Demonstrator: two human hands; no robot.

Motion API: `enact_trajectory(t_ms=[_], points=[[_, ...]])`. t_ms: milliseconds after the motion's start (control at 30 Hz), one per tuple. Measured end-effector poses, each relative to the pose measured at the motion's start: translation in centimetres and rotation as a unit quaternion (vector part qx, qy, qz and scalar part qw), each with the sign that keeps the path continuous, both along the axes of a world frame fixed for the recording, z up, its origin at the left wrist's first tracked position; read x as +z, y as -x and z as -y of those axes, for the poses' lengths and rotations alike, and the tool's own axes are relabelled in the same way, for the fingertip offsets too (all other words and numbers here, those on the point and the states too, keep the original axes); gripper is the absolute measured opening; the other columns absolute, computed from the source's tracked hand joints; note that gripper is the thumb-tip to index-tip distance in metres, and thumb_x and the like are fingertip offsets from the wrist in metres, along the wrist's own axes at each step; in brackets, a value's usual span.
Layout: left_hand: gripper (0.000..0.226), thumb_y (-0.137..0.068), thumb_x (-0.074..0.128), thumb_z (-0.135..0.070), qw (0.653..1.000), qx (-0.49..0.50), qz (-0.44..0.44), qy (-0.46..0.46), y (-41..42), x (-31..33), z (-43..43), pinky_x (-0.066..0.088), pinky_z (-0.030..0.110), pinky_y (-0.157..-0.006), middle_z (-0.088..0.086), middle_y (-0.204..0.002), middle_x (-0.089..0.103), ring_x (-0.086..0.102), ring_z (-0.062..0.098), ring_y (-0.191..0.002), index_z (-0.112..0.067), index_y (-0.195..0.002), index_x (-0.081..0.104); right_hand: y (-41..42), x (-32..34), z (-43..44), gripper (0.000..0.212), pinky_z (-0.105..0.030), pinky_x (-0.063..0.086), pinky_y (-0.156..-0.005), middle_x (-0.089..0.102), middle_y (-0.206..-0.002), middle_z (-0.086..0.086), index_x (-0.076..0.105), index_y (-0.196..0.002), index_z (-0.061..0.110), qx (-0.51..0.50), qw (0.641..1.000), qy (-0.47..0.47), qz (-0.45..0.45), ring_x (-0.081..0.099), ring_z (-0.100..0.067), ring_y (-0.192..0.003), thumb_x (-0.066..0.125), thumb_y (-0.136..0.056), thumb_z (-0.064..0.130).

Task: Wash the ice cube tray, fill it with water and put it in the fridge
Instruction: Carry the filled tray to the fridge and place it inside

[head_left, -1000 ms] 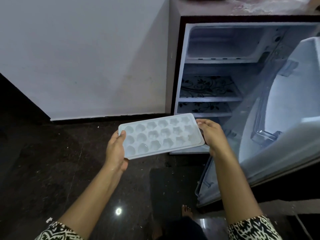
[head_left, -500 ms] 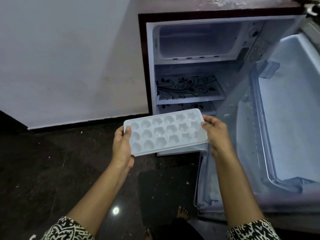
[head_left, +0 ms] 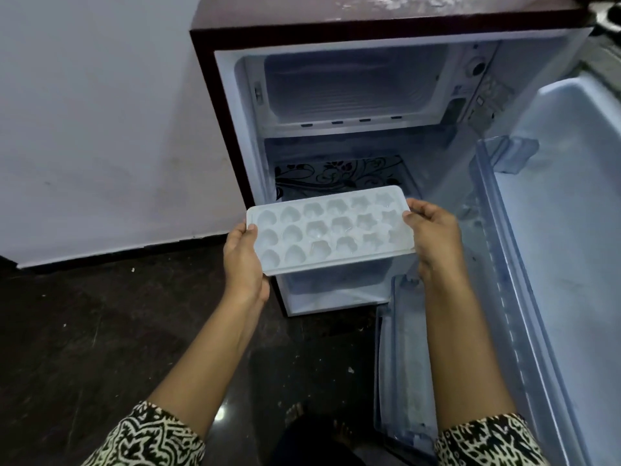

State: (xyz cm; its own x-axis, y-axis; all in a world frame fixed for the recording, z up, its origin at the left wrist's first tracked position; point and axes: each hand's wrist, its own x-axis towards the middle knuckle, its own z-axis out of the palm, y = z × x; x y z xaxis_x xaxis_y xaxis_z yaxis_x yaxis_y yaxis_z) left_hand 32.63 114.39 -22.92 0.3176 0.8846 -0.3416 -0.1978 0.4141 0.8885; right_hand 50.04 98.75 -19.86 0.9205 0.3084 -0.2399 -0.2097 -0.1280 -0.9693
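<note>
Two grips on the tray [head_left: 331, 230]: my left hand [head_left: 243, 260] and right hand [head_left: 433, 237] pinch its ends. Looks filled; remaining, I reckon: set it inside the open fridge [head_left: 232, 136].

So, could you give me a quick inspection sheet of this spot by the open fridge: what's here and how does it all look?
Surface: dark glossy floor.
Job's things: white ice cube tray, held about level in the air in front of the open fridge; whether its cells hold water cannot be told.
Clutter: a few pale specks on the floor.
Hands: left hand grips the tray's left end, right hand grips its right end.
Cables: nothing seen.
Surroundings: white wall; fridge door swung open on the right; freezer compartment at the top, floral shelf below it.
</note>
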Motion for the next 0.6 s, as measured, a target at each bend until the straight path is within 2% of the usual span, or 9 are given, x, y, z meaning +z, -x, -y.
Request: enact_trajectory(t_ms=[167,333,533,600], points=[[0.022,-0.1,0.046,-0.006,0.999,-0.03,0.024,-0.011,-3.1,0.9,-1.7,0.057,0.026,-0.057,-0.007,-0.08,0.076,0.073,0.01,-0.073,-0.017,-0.109,0.063,-3.2,0.6,-1.7,0.018,-0.013,0.049,-0.051,0.067,-0.086,0.006,0.063,-0.103,0.017,-0.018,1.0,-0.013,0.009,0.064,-0.004,-0.071,0.054,-0.093,0.005],[0.028,-0.099,0.046,-0.002,0.998,-0.064,0.019,-0.022,-6.4,1.9,-3.8,0.06,0.031,-0.071,0.004,-0.104,0.072,0.071,0.017,-0.087,-0.012,-0.12,0.062,-6.8,1.1,-4.0,0.021,-0.022,0.051,-0.062,0.067,-0.086,0.004,0.065,-0.108,0.012,-0.026,0.999,0.001,0.02,0.064,-0.01,-0.073,0.054,-0.092,0.004],[0.029,-0.098,0.045,0.002,0.996,-0.072,0.016,-0.055,-11.2,3.1,-6.5,0.057,0.024,-0.064,0.002,-0.098,0.07,0.069,0.012,-0.078,-0.007,-0.121,0.06,-11.5,1.8,-7.0,0.025,-0.025,0.054,-0.07,0.067,-0.096,-0.005,0.064,-0.112,0.005,-0.034,0.999,0.005,0.03,0.065,-0.017,-0.083,0.056,-0.089,0.002],[0.026,-0.098,0.045,0.002,0.996,-0.068,0.012,-0.064,-12.9,3.3,-7.5,0.058,0.027,-0.066,0.002,-0.096,0.069,0.068,0.015,-0.081,-0.011,-0.114,0.061,-13.2,2.0,-7.9,0.023,-0.022,0.053,-0.063,0.067,-0.088,-0.003,0.066,-0.108,0.004,-0.029,0.999,0.007,0.038,0.065,-0.015,-0.076,0.055,-0.088,0.001]])
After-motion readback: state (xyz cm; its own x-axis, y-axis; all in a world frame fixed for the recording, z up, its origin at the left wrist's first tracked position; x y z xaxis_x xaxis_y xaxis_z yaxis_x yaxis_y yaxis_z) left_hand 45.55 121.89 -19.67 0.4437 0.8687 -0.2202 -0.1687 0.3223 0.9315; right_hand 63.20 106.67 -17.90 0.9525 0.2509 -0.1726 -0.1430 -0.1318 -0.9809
